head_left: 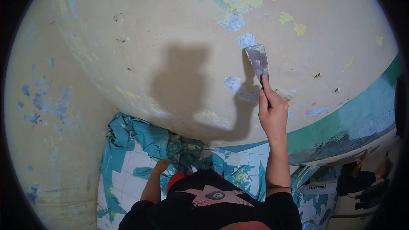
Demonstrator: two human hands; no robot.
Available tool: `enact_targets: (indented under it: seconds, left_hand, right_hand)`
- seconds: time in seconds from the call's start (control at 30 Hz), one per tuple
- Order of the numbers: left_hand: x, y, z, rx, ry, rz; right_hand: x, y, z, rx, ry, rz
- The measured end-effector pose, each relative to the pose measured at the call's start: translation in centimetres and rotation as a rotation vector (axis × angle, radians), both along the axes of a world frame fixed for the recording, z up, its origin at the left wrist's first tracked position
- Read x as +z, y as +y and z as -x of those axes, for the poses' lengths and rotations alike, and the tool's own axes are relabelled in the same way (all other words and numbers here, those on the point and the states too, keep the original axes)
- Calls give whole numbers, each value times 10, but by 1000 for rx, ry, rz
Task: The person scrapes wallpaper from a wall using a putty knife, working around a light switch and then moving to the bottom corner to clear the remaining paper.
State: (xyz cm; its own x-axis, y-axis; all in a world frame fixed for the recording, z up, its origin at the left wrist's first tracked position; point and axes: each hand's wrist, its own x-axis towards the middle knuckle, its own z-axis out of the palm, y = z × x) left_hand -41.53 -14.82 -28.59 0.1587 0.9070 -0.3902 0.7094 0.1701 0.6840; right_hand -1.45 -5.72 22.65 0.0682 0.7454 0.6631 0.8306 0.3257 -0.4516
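Observation:
My right hand (272,110) is closed around the handle of a paint scraper (257,57), with one finger stretched along it toward the blade. The worn, paint-smeared blade points up against the beige wall (179,21), its edge just below a bare pale-blue patch (246,39). More bare patches (232,83) show left of the hand. Beside my knuckles a loose paint flake (283,95) juts out. My left hand (161,165) hangs low near my body, its fingers curled with nothing visible in them.
Crumpled teal sheeting (149,140) and peeled scraps lie on the white tiled floor (133,170). A green and blue band (341,123) runs along the wall at right. Another person (366,179) in dark clothes is at the lower right, near a white printed bag (317,187).

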Motion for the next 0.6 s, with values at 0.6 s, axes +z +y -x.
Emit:
enact_targets:
  seconds: [0.6]
  left_hand:
    - [189,110,-129,-115,-532,-197]
  right_hand:
    - [41,42,75,-29,-380,-70]
